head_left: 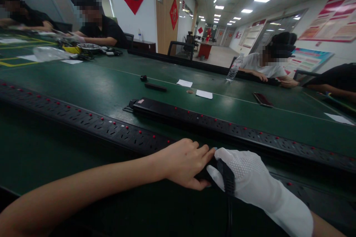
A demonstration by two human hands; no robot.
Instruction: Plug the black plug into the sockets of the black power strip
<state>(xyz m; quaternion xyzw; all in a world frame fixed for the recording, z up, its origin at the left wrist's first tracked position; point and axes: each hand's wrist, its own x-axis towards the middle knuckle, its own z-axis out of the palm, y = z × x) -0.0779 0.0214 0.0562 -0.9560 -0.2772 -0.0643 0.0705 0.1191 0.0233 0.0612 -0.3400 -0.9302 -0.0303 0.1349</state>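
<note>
A long black power strip with red lights or buttons runs across the near part of the table. My bare left hand lies over its middle, fingers on the far side and thumb on the near side, gripping it. Just to the right, my right hand in a white dotted glove pinches a black plug at the strip. From the plug a black cord hangs down. My fingers hide the plug's front, so I cannot tell whether it sits in a socket.
A second black power strip lies behind the first on the green table. Farther off are a dark bar, white papers, a phone and a water bottle. Several people sit around the table.
</note>
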